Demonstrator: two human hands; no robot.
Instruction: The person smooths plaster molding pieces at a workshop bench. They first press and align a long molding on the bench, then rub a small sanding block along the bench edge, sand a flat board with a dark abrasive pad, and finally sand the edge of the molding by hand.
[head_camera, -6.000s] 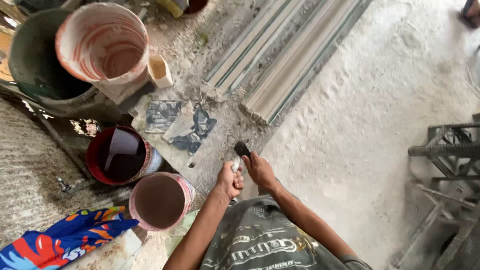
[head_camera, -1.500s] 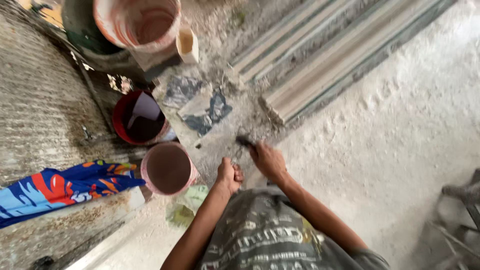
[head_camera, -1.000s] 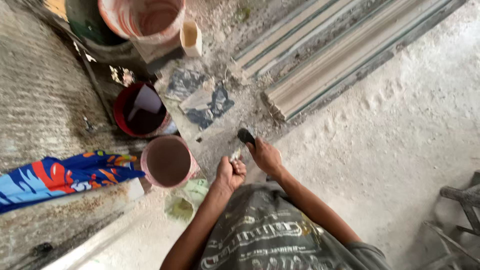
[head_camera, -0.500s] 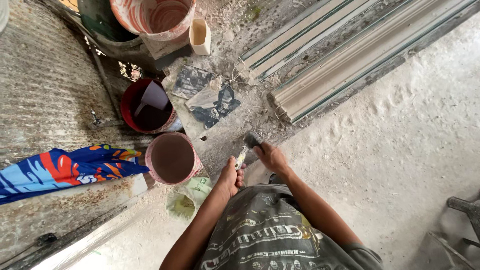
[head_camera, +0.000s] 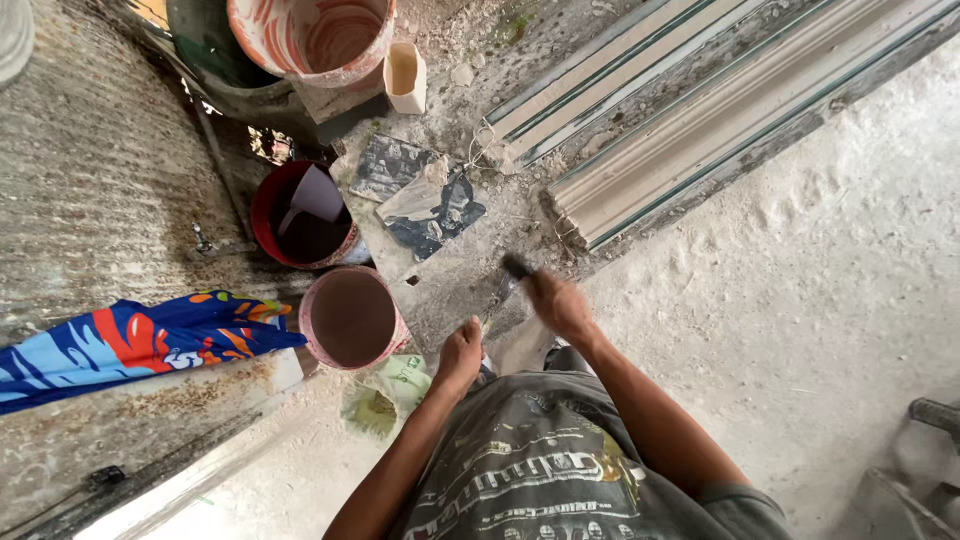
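While blurred, right hand (head_camera: 560, 303) fingers closed round a dark-headed tool (head_camera: 517, 267); left hand (head_camera: 461, 352) fisted, contents untellable.

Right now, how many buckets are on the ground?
4: a pink bucket by the left hand, a red bucket behind it, a paint-streaked bucket at top, resting on a dark green bucket. More may lie outside the frame.

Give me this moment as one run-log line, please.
right hand: grips dark-headed tool | left hand: near pink bucket | floor: dusty
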